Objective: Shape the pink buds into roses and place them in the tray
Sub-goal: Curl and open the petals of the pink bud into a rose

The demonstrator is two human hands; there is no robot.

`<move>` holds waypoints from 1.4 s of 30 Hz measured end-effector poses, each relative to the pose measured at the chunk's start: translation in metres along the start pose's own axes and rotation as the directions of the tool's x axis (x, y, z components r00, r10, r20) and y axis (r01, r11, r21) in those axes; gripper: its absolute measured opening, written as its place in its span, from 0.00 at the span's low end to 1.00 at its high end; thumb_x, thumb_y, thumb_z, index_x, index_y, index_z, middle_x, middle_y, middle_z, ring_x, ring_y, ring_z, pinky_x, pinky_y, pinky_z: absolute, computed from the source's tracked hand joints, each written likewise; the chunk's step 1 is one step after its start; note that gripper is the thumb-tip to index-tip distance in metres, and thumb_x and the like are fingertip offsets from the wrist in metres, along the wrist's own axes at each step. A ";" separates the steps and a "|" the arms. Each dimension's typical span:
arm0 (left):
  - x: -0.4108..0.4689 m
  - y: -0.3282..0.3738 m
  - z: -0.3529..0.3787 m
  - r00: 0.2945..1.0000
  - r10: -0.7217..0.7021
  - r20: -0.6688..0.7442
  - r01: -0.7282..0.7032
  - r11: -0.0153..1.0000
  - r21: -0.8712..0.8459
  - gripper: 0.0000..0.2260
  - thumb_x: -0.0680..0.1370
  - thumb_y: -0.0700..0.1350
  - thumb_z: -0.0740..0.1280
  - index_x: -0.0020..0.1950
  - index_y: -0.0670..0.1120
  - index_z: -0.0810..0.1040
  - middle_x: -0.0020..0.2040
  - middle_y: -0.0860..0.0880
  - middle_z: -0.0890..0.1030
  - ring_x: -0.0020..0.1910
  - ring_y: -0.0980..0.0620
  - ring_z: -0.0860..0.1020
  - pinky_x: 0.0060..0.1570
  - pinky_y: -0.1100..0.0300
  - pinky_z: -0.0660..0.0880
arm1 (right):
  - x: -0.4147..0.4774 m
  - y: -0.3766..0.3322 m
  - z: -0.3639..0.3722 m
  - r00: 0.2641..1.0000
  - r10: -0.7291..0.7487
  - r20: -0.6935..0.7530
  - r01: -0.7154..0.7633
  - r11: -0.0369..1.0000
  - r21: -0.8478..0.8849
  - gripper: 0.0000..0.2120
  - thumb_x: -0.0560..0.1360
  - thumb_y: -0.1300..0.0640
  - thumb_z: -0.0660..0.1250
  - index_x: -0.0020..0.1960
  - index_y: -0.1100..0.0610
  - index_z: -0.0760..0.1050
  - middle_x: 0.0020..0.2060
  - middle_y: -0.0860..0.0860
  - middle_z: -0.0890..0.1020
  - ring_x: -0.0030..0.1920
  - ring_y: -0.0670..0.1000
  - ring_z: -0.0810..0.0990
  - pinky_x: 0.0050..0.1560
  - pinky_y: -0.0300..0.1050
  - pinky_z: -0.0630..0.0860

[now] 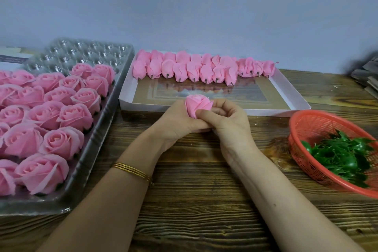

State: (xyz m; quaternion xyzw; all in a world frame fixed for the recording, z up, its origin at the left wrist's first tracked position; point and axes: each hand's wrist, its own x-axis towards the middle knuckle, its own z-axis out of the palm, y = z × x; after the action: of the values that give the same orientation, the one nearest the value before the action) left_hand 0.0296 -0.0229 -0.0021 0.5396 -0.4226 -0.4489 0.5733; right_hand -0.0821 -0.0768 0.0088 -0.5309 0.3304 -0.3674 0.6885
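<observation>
Both hands hold one pink bud (pixel 196 104) above the wooden table, just in front of the white box. My left hand (pixel 177 121) grips its base from the left. My right hand (pixel 227 120) pinches an outer petal from the right with thumb and fingers. Several unshaped pink buds (pixel 201 68) lie in rows along the back of the white box (pixel 290 96). Several finished pink roses (pixel 51 116) fill the clear plastic tray (pixel 86 170) on the left; its far cells are bare.
A red plastic basket (pixel 319 125) with green leaf pieces (pixel 341 157) stands at the right. A stack of grey card lies at the far right edge (pixel 366 80). A blue-grey wall runs behind the table. Bare wood shows between my forearms.
</observation>
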 end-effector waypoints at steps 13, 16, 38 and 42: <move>0.002 -0.003 0.009 0.988 0.018 -0.155 -0.011 0.999 0.049 0.11 0.73 0.37 0.74 0.55 0.38 0.83 0.53 0.40 0.84 0.56 0.42 0.82 0.61 0.43 0.76 | -0.003 0.005 -0.001 0.990 -0.142 0.004 0.142 0.982 -0.129 0.09 0.67 0.70 0.74 0.41 0.58 0.79 0.36 0.53 0.81 0.39 0.49 0.79 0.42 0.42 0.77; 0.002 -0.003 0.009 0.983 0.040 -0.179 -0.025 0.996 0.088 0.10 0.73 0.39 0.75 0.52 0.39 0.83 0.51 0.39 0.84 0.55 0.41 0.81 0.60 0.42 0.76 | -0.003 0.004 -0.001 0.988 -0.155 0.005 0.154 0.977 -0.148 0.08 0.68 0.70 0.74 0.43 0.60 0.79 0.38 0.55 0.82 0.40 0.51 0.79 0.46 0.47 0.78; -0.001 -0.004 0.014 0.986 0.142 -0.092 -0.129 0.983 0.133 0.05 0.73 0.32 0.73 0.44 0.40 0.80 0.26 0.58 0.77 0.26 0.64 0.73 0.29 0.71 0.70 | 0.006 0.002 -0.007 0.997 -0.038 0.061 0.029 0.989 0.146 0.02 0.74 0.64 0.68 0.44 0.62 0.79 0.34 0.54 0.82 0.33 0.49 0.81 0.31 0.40 0.77; -0.001 -0.004 0.015 0.981 0.164 -0.100 -0.143 0.971 0.191 0.11 0.72 0.31 0.73 0.54 0.32 0.79 0.29 0.53 0.77 0.26 0.61 0.73 0.29 0.68 0.71 | 0.002 0.002 -0.006 0.998 -0.010 0.063 0.003 0.994 0.106 0.04 0.74 0.64 0.69 0.47 0.64 0.78 0.36 0.58 0.81 0.33 0.53 0.78 0.28 0.42 0.75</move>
State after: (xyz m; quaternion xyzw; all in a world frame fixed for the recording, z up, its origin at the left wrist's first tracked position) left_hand 0.0141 -0.0252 -0.0050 0.5807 -0.4687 -0.3307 0.5778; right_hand -0.0854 -0.0812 0.0056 -0.5063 0.2866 -0.3695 0.7246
